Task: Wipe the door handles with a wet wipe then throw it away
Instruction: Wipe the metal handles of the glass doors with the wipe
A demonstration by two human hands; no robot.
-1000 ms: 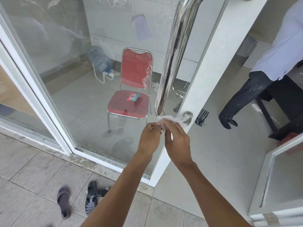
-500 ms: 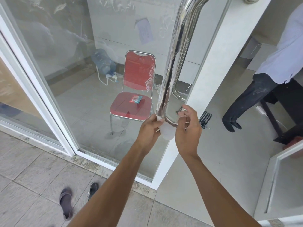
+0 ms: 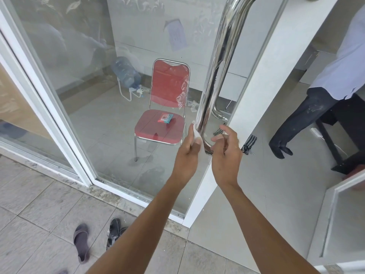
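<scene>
Both forearms bare, no sleeves, each grip ungloved.

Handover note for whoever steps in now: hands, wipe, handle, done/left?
Left hand: presses the white wet wipe against the lower end of the long polished steel door handle.
Right hand: open, empty, beside the handle's bottom bend.
Done: wipe is on the outer handle's lower end.
Left: upper length, the inner steel handle behind the glass, then bin the wipe; no bin in view.

Tiled floor — sandals and chair.
</scene>
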